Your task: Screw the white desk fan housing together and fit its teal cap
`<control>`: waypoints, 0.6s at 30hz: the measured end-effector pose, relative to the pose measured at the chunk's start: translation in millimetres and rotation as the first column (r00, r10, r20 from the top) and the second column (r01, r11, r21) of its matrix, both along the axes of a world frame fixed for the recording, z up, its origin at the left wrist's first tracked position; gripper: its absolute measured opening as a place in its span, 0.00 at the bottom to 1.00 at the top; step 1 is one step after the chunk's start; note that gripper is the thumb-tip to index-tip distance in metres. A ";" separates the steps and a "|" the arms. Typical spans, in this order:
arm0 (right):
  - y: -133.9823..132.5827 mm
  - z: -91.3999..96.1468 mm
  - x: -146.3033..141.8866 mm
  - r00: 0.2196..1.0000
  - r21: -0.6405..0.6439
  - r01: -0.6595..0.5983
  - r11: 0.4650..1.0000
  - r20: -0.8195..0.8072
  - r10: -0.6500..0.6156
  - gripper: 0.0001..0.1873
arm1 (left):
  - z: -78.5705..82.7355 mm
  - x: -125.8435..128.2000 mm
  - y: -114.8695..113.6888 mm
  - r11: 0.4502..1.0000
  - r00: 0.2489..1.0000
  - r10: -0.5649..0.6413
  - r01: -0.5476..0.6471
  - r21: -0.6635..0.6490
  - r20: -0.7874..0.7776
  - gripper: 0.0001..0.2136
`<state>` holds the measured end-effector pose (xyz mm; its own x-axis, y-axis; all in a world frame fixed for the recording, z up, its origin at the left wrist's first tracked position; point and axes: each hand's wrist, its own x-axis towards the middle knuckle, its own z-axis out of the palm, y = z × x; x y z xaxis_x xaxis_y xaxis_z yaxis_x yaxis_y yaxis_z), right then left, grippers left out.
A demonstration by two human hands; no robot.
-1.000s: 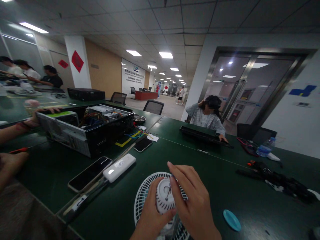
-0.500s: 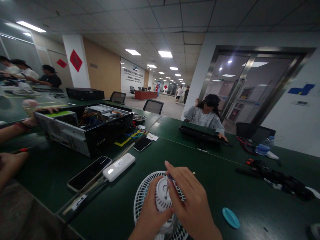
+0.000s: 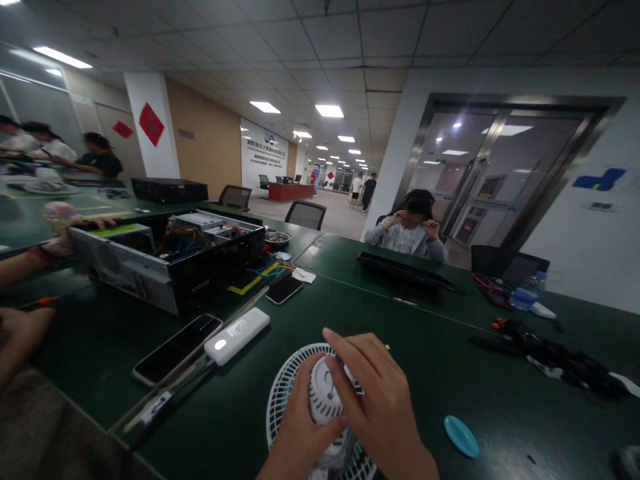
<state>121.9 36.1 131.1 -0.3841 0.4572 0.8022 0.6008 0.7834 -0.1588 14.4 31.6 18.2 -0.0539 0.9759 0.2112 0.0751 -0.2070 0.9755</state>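
Note:
My left hand (image 3: pixel 305 430) cups the white domed motor hub (image 3: pixel 325 393) of a small desk fan from below. The fan's white wire grille (image 3: pixel 285 407) lies under my hands on the dark green table (image 3: pixel 440 393). My right hand (image 3: pixel 375 400) curls over the hub, with a small dark blue item (image 3: pixel 340 360) showing between its fingers, possibly a tool handle. Much of the hub and the fan's lower part is hidden by my hands.
Next to my hands lie a white power bank (image 3: pixel 237 337) and several phones, with an open desktop computer case (image 3: pixel 170 263) beyond. A co-worker's hand (image 3: pixel 20 340) is at left. A blue plastic disc (image 3: pixel 461 437) lies right; black cables (image 3: pixel 550 350) lie further right.
My hands and the fan have shifted slightly left and lower in view. The right hand's fingers cover more of the hub. The person across the table has raised both hands to their head.

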 end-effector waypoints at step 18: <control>1.2 -0.6 4.5 1.000 -0.123 -0.016 0.992 -0.010 0.015 0.25 | 1.2 -4.5 0.1 0.997 0.997 -0.071 0.071 0.015 -0.015 0.33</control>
